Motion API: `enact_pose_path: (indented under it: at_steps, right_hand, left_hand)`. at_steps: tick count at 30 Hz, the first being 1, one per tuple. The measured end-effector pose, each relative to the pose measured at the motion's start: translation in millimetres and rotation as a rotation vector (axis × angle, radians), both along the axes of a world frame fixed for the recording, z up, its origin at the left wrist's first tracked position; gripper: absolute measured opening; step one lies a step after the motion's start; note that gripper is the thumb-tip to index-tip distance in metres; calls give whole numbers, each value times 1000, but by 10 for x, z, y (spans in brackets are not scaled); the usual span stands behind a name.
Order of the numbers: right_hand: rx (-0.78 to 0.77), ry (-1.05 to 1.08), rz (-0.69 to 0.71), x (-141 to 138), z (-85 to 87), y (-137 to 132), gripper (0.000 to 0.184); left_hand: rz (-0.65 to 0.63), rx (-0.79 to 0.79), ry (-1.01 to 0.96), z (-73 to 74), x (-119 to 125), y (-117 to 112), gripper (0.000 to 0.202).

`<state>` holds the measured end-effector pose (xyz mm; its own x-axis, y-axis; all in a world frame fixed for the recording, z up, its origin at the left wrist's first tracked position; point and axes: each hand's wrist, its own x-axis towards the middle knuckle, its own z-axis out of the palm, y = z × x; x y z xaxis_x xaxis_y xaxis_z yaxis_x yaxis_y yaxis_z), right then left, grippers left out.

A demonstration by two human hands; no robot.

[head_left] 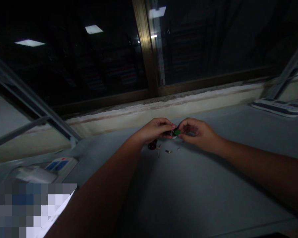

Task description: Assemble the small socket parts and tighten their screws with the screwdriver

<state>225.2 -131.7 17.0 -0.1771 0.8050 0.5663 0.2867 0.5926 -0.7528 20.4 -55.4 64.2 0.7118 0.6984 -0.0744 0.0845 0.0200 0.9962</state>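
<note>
Near the far side of the table, my left hand (157,129) is closed round a small dark device (168,133), much of it hidden by the fingers. At its right end is a small green part (176,132), which looks like a circuit board. My right hand (197,135) pinches the edge of that green part between thumb and fingers. Just below my left hand lies a dark, shiny rounded piece (152,144). Beside it on the table are a thin pale bit (159,151), a small dark-and-pale piece (168,151) and a tiny metallic bit (178,148).
Power strips lie on the grey table (201,191): one at the left (62,165) with a white plug or adapter (37,174), another at the far right (278,107). Metal frame legs (34,91) stand at both sides. Behind the table are a low ledge and a dark window.
</note>
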Motion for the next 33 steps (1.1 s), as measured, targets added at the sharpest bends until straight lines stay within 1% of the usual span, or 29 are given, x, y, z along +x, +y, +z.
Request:
enact_pose_path:
  at_steps: [5, 9, 13, 17, 22, 27, 30, 33]
  right_hand:
    - [58, -40, -3, 6, 20, -28, 14]
    - [189, -114, -32, 15, 72, -58, 14]
    - [329, -210, -46, 27, 123, -74, 15]
    - [406, -280, -82, 32, 132, -74, 14]
    - [406, -291, -82, 34, 118, -65, 17]
    - [385, -273, -67, 35, 111, -56, 13]
    - [334, -241, -78, 36, 95, -50, 13]
    - [269, -186, -85, 39, 70, -40, 20]
  left_hand:
    - [18, -10, 3, -1, -1, -4, 22]
    - [31, -16, 0, 0, -1, -6, 21]
    - [14, -10, -7, 0, -14, -1, 26]
    - [10, -3, -25, -11, -23, 3, 25]
    - [-15, -8, -37, -34, -23, 15, 27]
    - [-32, -30, -54, -32, -30, 14, 26]
    - [-49, -41, -66, -40, -36, 9, 29]
    - [-54, -40, -83, -59, -39, 15, 32]
